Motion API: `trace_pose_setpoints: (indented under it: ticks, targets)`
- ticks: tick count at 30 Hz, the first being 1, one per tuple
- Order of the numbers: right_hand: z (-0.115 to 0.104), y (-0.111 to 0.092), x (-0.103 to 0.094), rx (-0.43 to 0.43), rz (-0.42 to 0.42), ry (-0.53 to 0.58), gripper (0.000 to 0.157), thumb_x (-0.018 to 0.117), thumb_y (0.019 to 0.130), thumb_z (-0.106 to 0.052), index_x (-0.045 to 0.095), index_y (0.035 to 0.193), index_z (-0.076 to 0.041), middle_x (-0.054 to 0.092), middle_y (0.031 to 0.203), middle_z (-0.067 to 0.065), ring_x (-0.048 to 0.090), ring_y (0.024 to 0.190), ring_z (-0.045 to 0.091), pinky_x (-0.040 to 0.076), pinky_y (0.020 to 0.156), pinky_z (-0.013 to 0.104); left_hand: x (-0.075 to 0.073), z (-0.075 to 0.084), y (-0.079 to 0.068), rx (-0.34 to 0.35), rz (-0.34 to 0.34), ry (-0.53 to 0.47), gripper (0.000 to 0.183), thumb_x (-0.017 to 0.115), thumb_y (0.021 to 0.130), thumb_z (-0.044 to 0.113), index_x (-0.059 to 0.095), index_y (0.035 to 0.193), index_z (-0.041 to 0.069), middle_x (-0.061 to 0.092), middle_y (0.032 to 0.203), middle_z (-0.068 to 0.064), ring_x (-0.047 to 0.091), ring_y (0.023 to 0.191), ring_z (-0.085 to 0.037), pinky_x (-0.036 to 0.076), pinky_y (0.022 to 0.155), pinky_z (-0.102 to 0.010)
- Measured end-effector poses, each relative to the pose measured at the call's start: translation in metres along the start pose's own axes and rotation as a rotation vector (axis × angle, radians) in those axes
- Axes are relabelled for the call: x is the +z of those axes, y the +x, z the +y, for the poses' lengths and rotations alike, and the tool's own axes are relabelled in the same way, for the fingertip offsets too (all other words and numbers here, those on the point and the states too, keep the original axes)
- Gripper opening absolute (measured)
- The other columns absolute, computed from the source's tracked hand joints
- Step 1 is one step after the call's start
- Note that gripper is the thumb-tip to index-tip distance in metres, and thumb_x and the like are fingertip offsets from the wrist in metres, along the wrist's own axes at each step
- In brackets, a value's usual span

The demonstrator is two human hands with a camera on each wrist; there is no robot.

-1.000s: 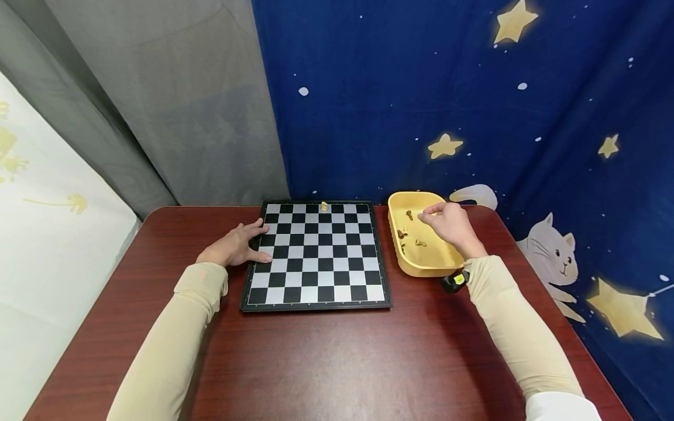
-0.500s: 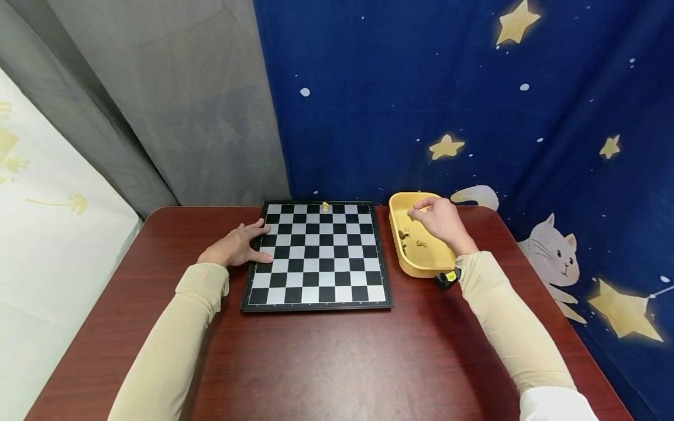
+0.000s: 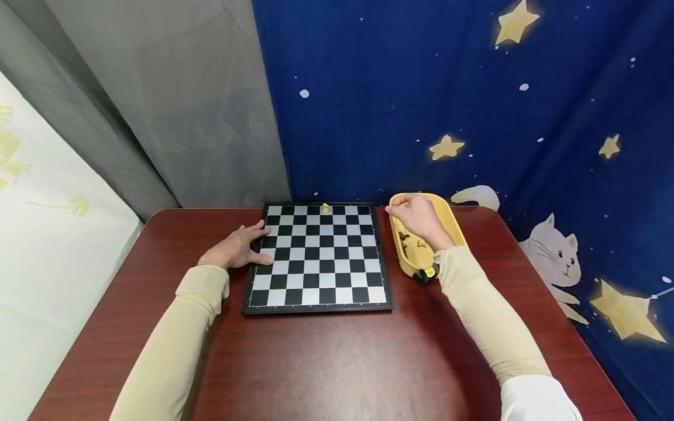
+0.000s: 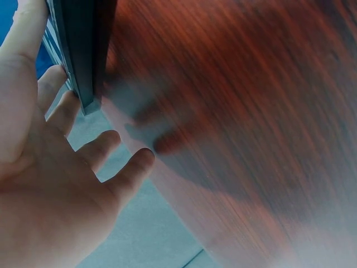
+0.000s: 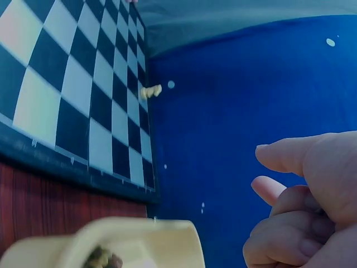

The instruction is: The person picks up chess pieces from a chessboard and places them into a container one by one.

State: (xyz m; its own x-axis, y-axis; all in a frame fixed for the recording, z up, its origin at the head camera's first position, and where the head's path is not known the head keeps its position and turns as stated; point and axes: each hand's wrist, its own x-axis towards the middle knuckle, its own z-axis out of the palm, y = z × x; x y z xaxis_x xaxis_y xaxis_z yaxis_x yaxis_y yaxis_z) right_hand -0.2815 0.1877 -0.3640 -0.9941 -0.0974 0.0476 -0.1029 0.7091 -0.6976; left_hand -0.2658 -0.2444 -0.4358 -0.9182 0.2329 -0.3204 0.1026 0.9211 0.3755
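Note:
A black-and-white chessboard (image 3: 319, 254) lies on the table, with a small pale yellow chess piece (image 3: 325, 207) on its far row. My left hand (image 3: 234, 248) rests at the board's left edge, fingers spread, thumb and forefinger reaching onto it. My right hand (image 3: 418, 219) hovers over the yellow tray (image 3: 444, 219), its fingertips at the left rim. In the right wrist view its thumb and forefinger (image 5: 290, 156) stretch out with a gap showing, while the other fingers curl in. I cannot tell whether it holds a piece. Several chess pieces (image 3: 404, 237) lie inside the tray.
The reddish-brown table (image 3: 316, 362) meets a blue star-patterned curtain (image 3: 368, 105) and a grey curtain (image 3: 210, 117) at its far edge. A white patterned cloth (image 3: 58, 263) hangs at left. The tray stands just right of the board.
The right hand has moved left across the tray, from its right part to the left rim, passing a piece near the far end that is now hidden. The left hand stays put.

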Motion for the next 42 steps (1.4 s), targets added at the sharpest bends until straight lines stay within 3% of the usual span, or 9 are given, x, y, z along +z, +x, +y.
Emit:
trace_pose_setpoints:
  ticks: [8, 14, 22, 31, 42]
  targets:
    - [-0.016, 0.009, 0.022, 0.011, 0.002, 0.068, 0.032, 0.068, 0.096, -0.033, 0.069, 0.113, -0.006, 0.043, 0.057, -0.005, 0.042, 0.045, 0.014, 0.036, 0.044, 0.026, -0.002, 0.001, -0.001, -0.005, -0.001, -0.003, 0.103, 0.08, 0.081, 0.057, 0.029, 0.163, 0.021, 0.011, 0.174, -0.008, 0.004, 0.159, -0.046, 0.021, 0.124, -0.066]
    - [-0.027, 0.015, 0.038, -0.016, 0.015, 0.082, 0.03, 0.069, 0.096, -0.031, 0.07, 0.112, -0.006, 0.045, 0.059, -0.005, 0.045, 0.051, 0.014, 0.038, 0.05, 0.026, 0.0, 0.0, -0.001, 0.016, 0.01, -0.008, 0.103, 0.08, 0.081, 0.057, 0.031, 0.162, 0.018, 0.013, 0.173, -0.01, 0.005, 0.158, -0.047, 0.019, 0.124, -0.066]
    - [-0.04, 0.019, 0.048, 0.011, -0.006, 0.118, 0.03, 0.07, 0.095, -0.031, 0.069, 0.113, -0.006, 0.047, 0.06, -0.004, 0.047, 0.055, 0.016, 0.038, 0.053, 0.027, 0.0, 0.0, -0.001, 0.0, -0.007, -0.012, 0.103, 0.08, 0.08, 0.057, 0.029, 0.163, 0.022, 0.011, 0.174, -0.007, 0.004, 0.159, -0.046, 0.02, 0.124, -0.067]
    - [-0.047, 0.028, 0.065, -0.028, 0.001, 0.104, 0.034, 0.07, 0.095, -0.03, 0.07, 0.116, -0.004, 0.05, 0.063, -0.003, 0.05, 0.058, 0.015, 0.041, 0.056, 0.026, -0.001, -0.002, -0.003, 0.027, -0.004, -0.012, 0.102, 0.079, 0.082, 0.056, 0.029, 0.163, 0.019, 0.012, 0.174, -0.011, 0.004, 0.158, -0.049, 0.02, 0.123, -0.067]
    - [-0.044, 0.041, 0.085, 0.008, -0.001, 0.166, 0.029, 0.07, 0.096, -0.032, 0.069, 0.115, -0.01, 0.051, 0.063, -0.003, 0.049, 0.057, 0.014, 0.039, 0.053, 0.025, -0.003, 0.001, -0.004, 0.066, 0.006, -0.004, 0.099, 0.078, 0.084, 0.054, 0.031, 0.162, 0.015, 0.014, 0.173, -0.014, 0.007, 0.156, -0.053, 0.018, 0.124, -0.067]
